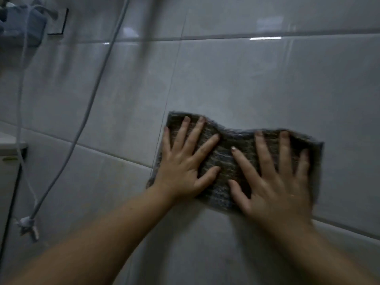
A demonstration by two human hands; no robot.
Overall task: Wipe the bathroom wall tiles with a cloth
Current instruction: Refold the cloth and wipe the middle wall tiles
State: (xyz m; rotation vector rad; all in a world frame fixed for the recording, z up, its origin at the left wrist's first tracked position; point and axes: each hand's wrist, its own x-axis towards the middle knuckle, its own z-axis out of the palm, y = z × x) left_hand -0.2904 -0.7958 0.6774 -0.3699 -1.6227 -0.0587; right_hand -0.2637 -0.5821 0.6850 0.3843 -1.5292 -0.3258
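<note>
Left hand (184, 161): flat, fingers straight and spread, palm pressed on the left half of the cloth (226, 161). Its little finger lies at the cloth's left edge; the wrist covers the lower left corner.

Right hand (275, 182): likewise flat and spread, pressed on the right half of the cloth. Its outer finger lies just inside the right edge; the heel of the palm overlaps the lower edge. The two thumbs point toward each other and are near, not touching.

Cloth: dark, coarse-woven, roughly rectangular, spread flat against the wall tiles (267, 83). Its upper edge dips between the two hands. It sits over a vertical grout line at its left side and a horizontal one running under it.

Wall tiles: large, glossy, pale grey, with light reflections near the top. Bare tile extends above the cloth, to its right, and below it between the forearms.

Left of the cloth, well apart from it: a pale shower hose (90, 103) hangs in a long loop down the wall, ending at a fitting (27, 225) low on the left. A wall-mounted holder (26, 23) with blue items sits in the top left corner; contents too blurred to identify. A dark vertical edge (12, 192) runs along the far left.
</note>
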